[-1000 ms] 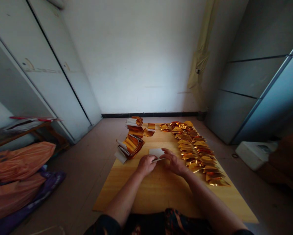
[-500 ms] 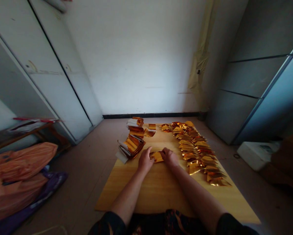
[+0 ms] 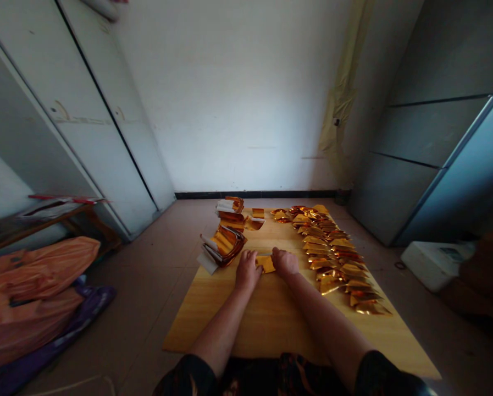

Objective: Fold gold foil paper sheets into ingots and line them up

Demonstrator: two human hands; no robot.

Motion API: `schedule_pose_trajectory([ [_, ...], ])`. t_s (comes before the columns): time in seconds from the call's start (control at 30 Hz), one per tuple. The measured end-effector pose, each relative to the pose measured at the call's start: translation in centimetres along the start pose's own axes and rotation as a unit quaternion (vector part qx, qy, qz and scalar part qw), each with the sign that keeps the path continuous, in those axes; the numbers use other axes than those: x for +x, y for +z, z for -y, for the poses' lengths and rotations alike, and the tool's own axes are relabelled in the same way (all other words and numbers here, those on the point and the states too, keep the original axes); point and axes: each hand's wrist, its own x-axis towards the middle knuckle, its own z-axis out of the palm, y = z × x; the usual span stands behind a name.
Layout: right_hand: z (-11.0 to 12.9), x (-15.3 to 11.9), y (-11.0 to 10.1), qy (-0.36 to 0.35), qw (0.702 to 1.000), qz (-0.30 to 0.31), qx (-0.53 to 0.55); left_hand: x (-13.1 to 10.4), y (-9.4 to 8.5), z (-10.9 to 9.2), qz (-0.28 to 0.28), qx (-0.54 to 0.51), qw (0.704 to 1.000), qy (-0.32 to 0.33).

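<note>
A small piece of gold foil paper [image 3: 266, 264] lies low over the wooden table [image 3: 266, 324], stretched between both my hands. My left hand [image 3: 247, 268] is closed on its left end, fingers curled. At the right end my right hand [image 3: 284, 261] pinches it with bent fingers. Left of my hands sit stacks of gold foil sheets [image 3: 228, 242] with whitish backs. On the right, several folded gold foil pieces [image 3: 315, 242] lie in overlapping rows along the table. Two loose foil sheets [image 3: 258, 213] rest near the far edge.
Pale cabinets [image 3: 106, 110] stand at the left and a grey refrigerator [image 3: 411, 132] at the right. An orange plastic bag [image 3: 44, 286] sits on the floor to the left. A white box [image 3: 425, 264] is on the floor right of the table.
My left hand's fingers have curled over the foil's left end, with the thumb no longer raised. Both hands stay at the same piece. The view has shifted slightly.
</note>
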Motion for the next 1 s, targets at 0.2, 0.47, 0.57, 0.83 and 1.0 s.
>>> schedule_pose_trajectory([
  [0.2, -1.0, 0.4, -0.5, -0.010, 1.000, -0.010, 0.017, -0.1, 0.4, 0.4, -0.024, -0.012, 1.000, 0.007],
  [0.47, -2.2, -1.0, -0.7, 0.014, 0.994, -0.009, 0.109, 0.2, -0.1, -0.1, 0.000, -0.008, 1.000, -0.020],
  [0.57, -1.5, -1.3, -0.5, 0.004, 0.997, -0.015, 0.076, 0.2, -0.1, -0.1, -0.008, -0.009, 1.000, -0.020],
  [0.83, -0.7, -1.0, -0.5, -0.009, 0.999, -0.018, 0.026, -0.1, 0.0, 0.1, -0.025, -0.030, 0.999, 0.003],
  [1.0, -0.5, -0.9, -0.1, -0.006, 1.000, -0.024, 0.009, 0.1, 0.2, 0.1, -0.022, -0.026, 0.999, -0.013],
])
